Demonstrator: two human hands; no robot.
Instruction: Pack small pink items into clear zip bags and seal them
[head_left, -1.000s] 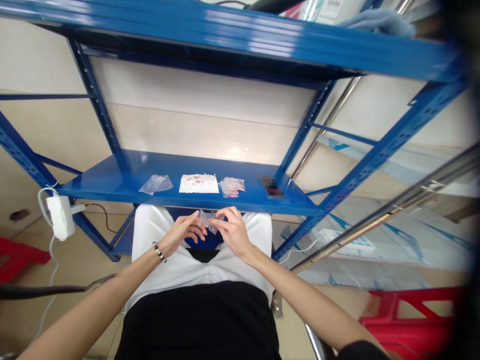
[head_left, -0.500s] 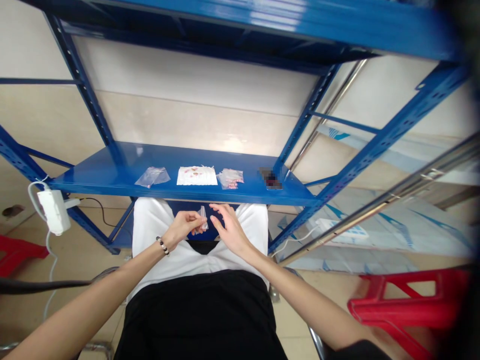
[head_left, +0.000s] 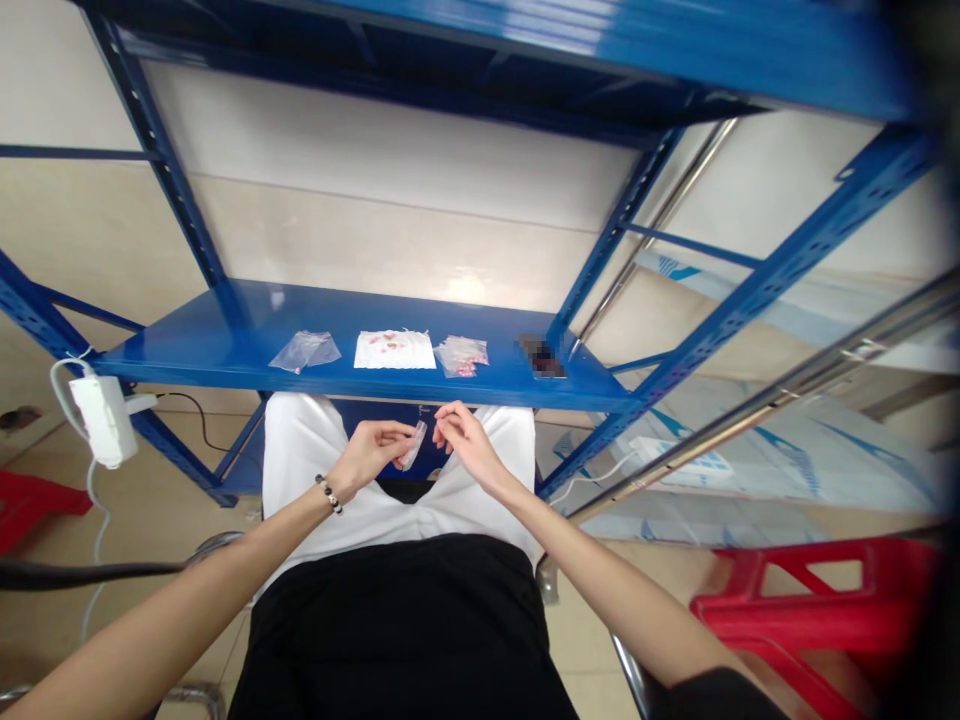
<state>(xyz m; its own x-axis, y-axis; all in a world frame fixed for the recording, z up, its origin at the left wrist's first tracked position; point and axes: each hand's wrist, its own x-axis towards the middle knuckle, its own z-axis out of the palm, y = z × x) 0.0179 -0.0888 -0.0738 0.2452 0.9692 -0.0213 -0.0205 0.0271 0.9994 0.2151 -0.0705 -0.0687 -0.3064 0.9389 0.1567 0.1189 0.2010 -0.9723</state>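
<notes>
Over the lap, my left hand (head_left: 373,455) pinches a small clear plastic bag (head_left: 414,446) between thumb and fingers. The bag is narrow and tilted; its contents are too small to make out. Just to its right, apart from it, my right hand (head_left: 469,448) has its fingers bent in and the tips drawn together. Anything between those fingertips is too small to see. On the blue shelf (head_left: 337,308) in front lie clear zip bags (head_left: 307,350), a white sheet (head_left: 394,350) with small pink and brown pieces on it, and clear bags of pink pieces (head_left: 461,356).
A phone (head_left: 543,357), partly blurred, lies at the shelf's right end. The shelf's front edge runs just beyond the hands, with blue uprights at both sides. A white power strip (head_left: 105,422) hangs at the left. Red stools (head_left: 810,600) stand on both sides.
The small bag in my left hand has tipped to the right. My right hand has moved slightly up and right, and its spread fingers have curled in.
</notes>
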